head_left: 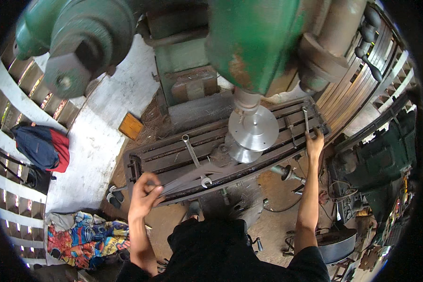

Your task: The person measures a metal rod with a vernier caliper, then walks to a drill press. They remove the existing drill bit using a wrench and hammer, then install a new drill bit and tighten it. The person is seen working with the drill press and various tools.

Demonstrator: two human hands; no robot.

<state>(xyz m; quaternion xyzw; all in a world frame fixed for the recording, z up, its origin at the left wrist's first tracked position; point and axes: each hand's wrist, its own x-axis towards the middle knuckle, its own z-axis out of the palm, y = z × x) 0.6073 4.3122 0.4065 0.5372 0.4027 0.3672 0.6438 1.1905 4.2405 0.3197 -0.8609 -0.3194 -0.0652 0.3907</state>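
My left hand is closed at the near left edge of a slotted machine table. It pinches a long, thin grey tool, blurred by motion, so its exact kind cannot be told. My right hand is closed round the near end of a wrench at the table's right end. A second wrench lies on the slots ahead of my left hand, partly behind the blurred tool. Between my hands, a shiny round metal disc sits under the machine's spindle, with another round plate below it.
A green machine head overhangs the table, and a large green fitting hangs at upper left. A dark clamp-like piece lies beside the right wrench. Colourful cloth is at lower left; a dark green machine stands at right.
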